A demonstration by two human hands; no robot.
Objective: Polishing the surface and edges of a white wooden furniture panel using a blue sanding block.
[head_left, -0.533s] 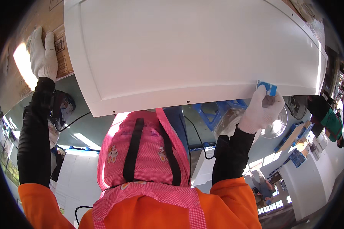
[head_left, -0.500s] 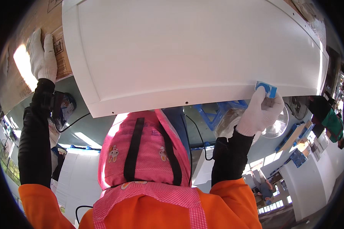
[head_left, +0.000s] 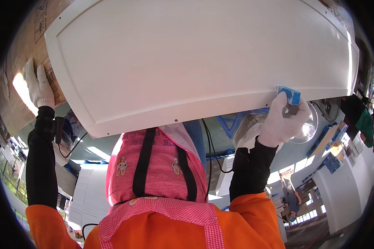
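A large white framed panel (head_left: 195, 54) lies across the upper view, its near edge toward me. In my right hand (head_left: 284, 122), gloved in white, a small blue sanding block (head_left: 292, 96) is pinched between thumb and fingers. It sits against the panel's near rail, right of the middle. My left hand (head_left: 39, 85), also in a white glove, rests flat with fingers stretched on brown cardboard (head_left: 18, 62) beside the panel's left end. Nothing shows in it. The block's underside is hidden.
A round fan (head_left: 306, 126) stands beyond my right wrist. Blue plastic frames (head_left: 228, 124) and dark cables (head_left: 209, 153) are below the panel's edge. To the right a person in green (head_left: 365, 124) is partly visible, and another person (head_left: 293, 199) stands farther off.
The panel and cardboard appear shifted left and nearer in the view. My right hand and the sanding block are farther right along the panel's edge. My left hand stays flat on the cardboard.
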